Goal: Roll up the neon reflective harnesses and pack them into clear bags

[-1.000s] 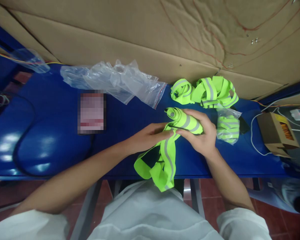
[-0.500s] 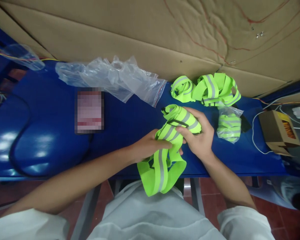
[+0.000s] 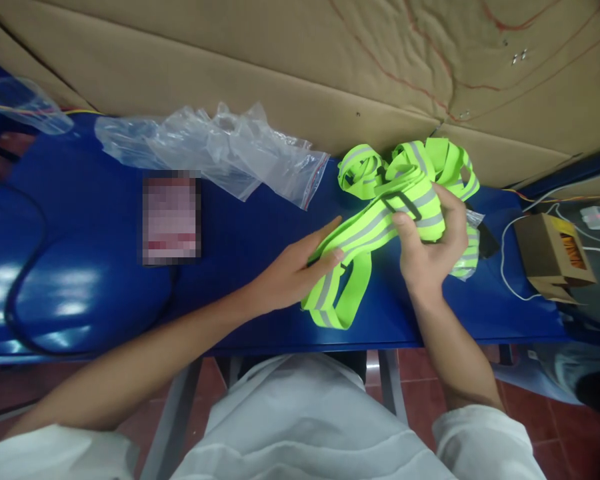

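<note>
A neon-yellow reflective strap (image 3: 367, 230) with grey stripes stretches between my two hands above the blue table. My right hand (image 3: 433, 250) is closed around its rolled end, thumb beside a black buckle (image 3: 403, 205). My left hand (image 3: 300, 267) pinches the strap lower down, and a loose loop hangs below the fingers. Behind the roll lie more neon straps (image 3: 360, 170), loosely coiled at the back of the table. A clear bag with a folded strap (image 3: 467, 253) is partly hidden behind my right hand.
Clear plastic zip bags (image 3: 240, 153) lie along the back of the blue table (image 3: 250, 233). A blurred-out pinkish rectangular item (image 3: 170, 217) is at left. An opened cardboard box (image 3: 553, 257) and white cables stand at right. Brown cardboard (image 3: 280, 60) lines the back.
My right hand has moved up and to the right with the rolled end, drawing the strap out longer between my hands. The hanging loop has risen off my lap side.
</note>
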Tool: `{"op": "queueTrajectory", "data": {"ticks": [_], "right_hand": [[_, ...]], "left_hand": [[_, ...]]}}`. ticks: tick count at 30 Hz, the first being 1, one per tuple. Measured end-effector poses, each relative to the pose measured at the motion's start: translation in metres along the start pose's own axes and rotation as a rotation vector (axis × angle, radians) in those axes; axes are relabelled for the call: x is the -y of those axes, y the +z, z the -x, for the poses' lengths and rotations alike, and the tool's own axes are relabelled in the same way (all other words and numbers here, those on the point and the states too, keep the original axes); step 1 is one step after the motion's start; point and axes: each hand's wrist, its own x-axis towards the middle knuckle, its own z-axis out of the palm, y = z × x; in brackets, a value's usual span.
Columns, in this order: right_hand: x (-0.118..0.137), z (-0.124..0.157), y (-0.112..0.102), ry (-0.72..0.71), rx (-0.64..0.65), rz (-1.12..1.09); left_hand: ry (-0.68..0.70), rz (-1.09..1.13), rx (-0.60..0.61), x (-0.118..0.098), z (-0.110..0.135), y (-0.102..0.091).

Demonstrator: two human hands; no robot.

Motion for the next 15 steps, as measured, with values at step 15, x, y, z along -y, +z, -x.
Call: {"op": "queueTrajectory", "data": {"ticks": [15], "right_hand": [[-0.033, -0.012, 0.008, 0.214, -0.171, -0.244]], "left_hand": [[-0.112, -0.131, 0.427, -0.017, -0.011, -0.035]]}}
